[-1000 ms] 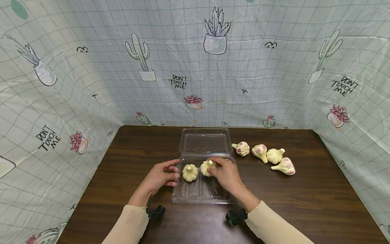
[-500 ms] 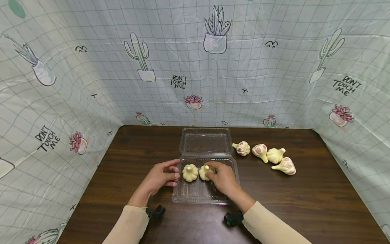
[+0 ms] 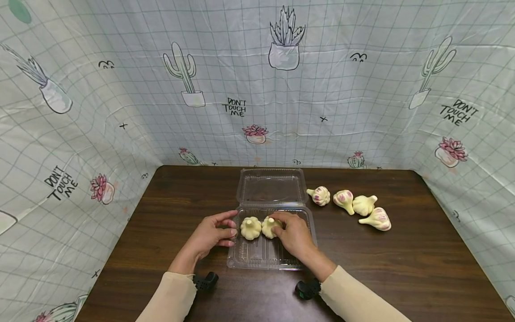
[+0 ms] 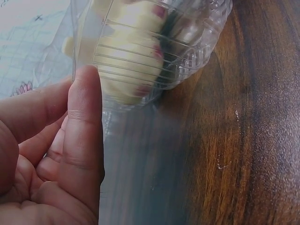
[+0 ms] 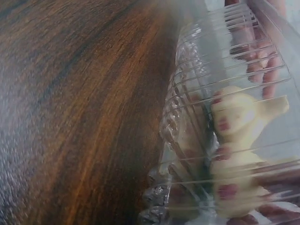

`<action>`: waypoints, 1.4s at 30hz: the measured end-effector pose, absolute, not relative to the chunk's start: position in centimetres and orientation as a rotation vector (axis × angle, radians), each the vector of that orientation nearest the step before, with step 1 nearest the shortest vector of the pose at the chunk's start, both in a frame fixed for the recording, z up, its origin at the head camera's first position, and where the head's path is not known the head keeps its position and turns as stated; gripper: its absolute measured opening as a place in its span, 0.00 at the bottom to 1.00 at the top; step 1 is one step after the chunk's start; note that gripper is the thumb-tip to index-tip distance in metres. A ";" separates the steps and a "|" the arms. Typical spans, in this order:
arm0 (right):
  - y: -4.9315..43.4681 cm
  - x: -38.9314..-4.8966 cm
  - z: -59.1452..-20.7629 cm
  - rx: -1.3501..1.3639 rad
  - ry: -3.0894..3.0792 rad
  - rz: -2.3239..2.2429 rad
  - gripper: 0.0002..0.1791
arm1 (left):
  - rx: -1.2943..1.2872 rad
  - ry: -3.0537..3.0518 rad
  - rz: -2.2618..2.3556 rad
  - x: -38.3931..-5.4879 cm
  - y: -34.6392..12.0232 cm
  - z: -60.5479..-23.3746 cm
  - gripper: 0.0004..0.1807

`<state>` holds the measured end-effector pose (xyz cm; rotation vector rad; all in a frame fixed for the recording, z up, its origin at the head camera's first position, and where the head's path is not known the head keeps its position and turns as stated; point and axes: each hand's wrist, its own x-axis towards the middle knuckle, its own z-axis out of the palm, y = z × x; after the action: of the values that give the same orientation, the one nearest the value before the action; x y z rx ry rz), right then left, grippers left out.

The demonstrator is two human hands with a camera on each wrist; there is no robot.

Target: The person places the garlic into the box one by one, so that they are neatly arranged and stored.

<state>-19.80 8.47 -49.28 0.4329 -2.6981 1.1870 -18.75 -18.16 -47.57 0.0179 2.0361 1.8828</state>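
A clear plastic clamshell container [image 3: 251, 259] lies unfolded on the table, its lid laid back behind the base. One cream garlic bulb [image 3: 250, 229] stands in the back left of the base, stem up. Right beside it my right hand [image 3: 297, 235] holds a second garlic bulb [image 3: 268, 229] between thumb and fingers. At the left wall, my left hand [image 3: 209, 235] pinches the container's rim; the left wrist view has the rim between thumb and finger [image 4: 84, 112]. Through the clear wall, the right wrist view gives pink patches on the garlic [image 5: 232, 115].
To the right of the lid lies a garlic bulb with pink streaks [image 3: 320, 196]. Farther right, several more bulbs [image 3: 364, 205] lie grouped on the dark wooden table [image 3: 402, 268]. A patterned curtain [image 3: 257, 89] rises behind the table and along both sides.
My right hand has shifted the garlic bulb slightly left and toward me, up against the other bulb. My left hand has stayed at the container's rim.
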 end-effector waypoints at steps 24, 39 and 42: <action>8.5 -19.7 -48.5 0.324 -2.740 1.260 0.24 | 0.013 2.037 1.892 -18.6 -18.2 -47.3 0.34; 11.6 -19.6 -45.8 0.335 -2.646 1.424 0.30 | -0.002 2.048 1.876 -18.7 -18.5 -47.3 0.34; 13.2 -19.8 -45.6 0.329 -2.603 1.389 0.30 | -0.003 2.047 1.875 -18.8 -18.5 -47.2 0.34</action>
<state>-19.85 13.23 -45.57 0.3286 -2.6031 1.3891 -18.77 -18.45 -47.23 -0.0026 2.0471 1.8752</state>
